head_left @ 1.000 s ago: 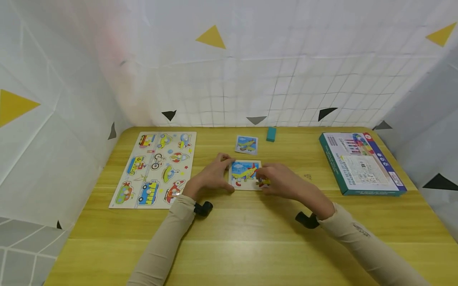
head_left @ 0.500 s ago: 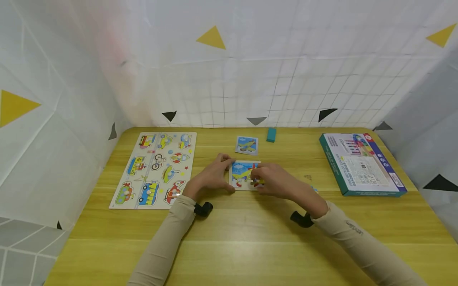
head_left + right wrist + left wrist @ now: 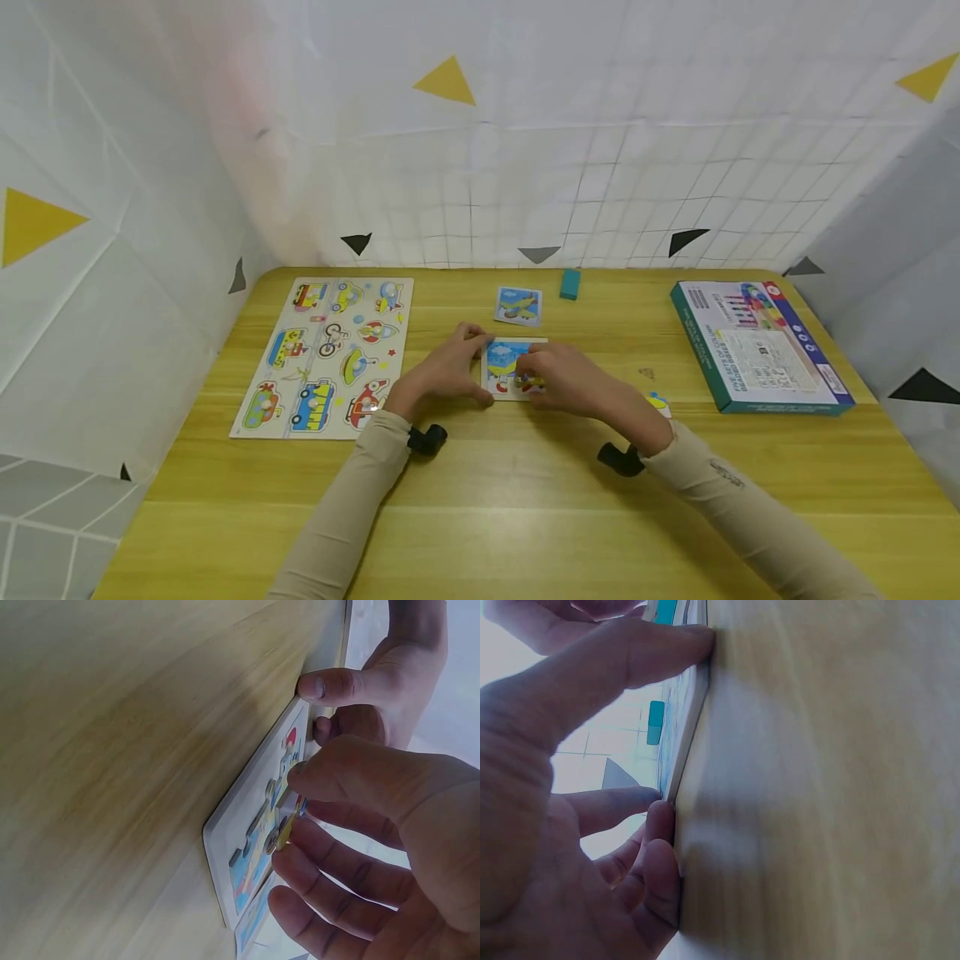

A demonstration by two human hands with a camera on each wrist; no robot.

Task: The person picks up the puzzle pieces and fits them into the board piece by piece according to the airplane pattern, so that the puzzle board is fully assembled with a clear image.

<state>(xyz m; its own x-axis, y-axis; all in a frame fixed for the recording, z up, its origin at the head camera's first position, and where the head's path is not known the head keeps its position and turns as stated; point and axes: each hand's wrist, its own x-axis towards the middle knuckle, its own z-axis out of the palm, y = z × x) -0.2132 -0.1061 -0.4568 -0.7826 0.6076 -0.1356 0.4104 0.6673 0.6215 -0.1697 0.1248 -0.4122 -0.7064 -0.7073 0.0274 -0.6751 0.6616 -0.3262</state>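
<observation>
A small jigsaw board [image 3: 504,367] with a yellow plane on blue sky lies flat on the table. My left hand [image 3: 452,367] holds it at its left side, thumb at the near corner, fingers at the far one. Between thumb and fingertips my right hand [image 3: 566,379] pinches a partly hidden yellow puzzle piece [image 3: 283,834], tilted over the board's recess. Behind the board lies a square picture card [image 3: 518,307] of a plane. A loose blue-and-yellow puzzle piece [image 3: 658,404] shows beyond my right wrist, partly covered by it.
At the left lies a large peg puzzle board [image 3: 322,358] with vehicle pictures. A boxed bead set [image 3: 763,346] sits at the right. Towards the back edge of the wooden table [image 3: 510,517] is a teal block [image 3: 570,283]. A white curtain [image 3: 525,150] hangs behind.
My right hand has moved left over the board with its piece, uncovering the loose piece near my wrist. The left hand stays at the board's left side.
</observation>
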